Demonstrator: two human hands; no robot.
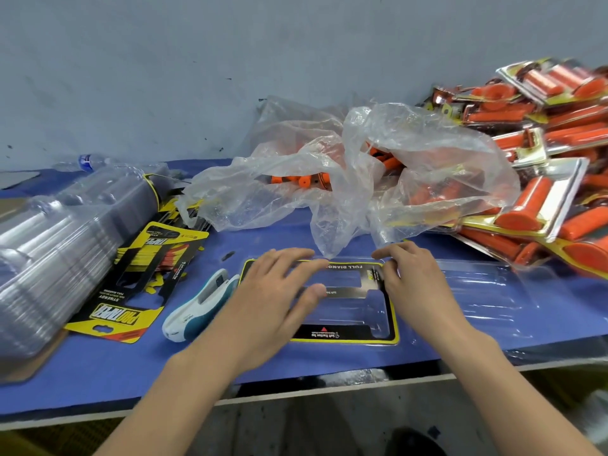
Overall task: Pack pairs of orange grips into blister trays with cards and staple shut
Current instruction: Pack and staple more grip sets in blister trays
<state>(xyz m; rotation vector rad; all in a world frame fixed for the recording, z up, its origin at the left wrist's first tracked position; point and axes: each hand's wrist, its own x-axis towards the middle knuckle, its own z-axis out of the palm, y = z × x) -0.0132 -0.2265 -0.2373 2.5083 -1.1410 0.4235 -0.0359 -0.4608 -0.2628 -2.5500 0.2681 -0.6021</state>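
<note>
"Two questions: where is the card (345, 335), and what holds it?" asks the trainee.

"It is near the front edge of the bench (98, 383), laid in the open blister tray (487, 291). The left grip (273, 297), a bare hand, lies flat on it with straight fingers and presses it down. The right grip (418, 284) has its fingertips curled at the card's far right corner. I cannot tell whether it pinches that corner or only pushes on it."

"And the orange grips (304, 182)?"

"None are in the tray yet. They lie loose farther back, inside the crumpled plastic bag (427, 153), apart from both hands. The stapler (197, 307) lies just beside the left grip, untouched."

"What could spoil this pack?"

"Three things, as I judge it. If the card sits skewed, its cut-outs will miss the tray's moulded pockets. The pair will then not seat, and the lid half will not close flat for stapling. The bag's loose flap hangs onto the tray's far edge, so it could get folded in and stapled with the pack. And the left forearm is close to the stapler, so a sideways sweep may knock it into the stack of cards (131, 284)."

"Beyond that?"

"On the left are nested empty trays (49, 258). On the right, by the wall (197, 60), is a heap of finished packs (543, 143). It is piled steeply enough that it may slide onto the open lid half."
</note>
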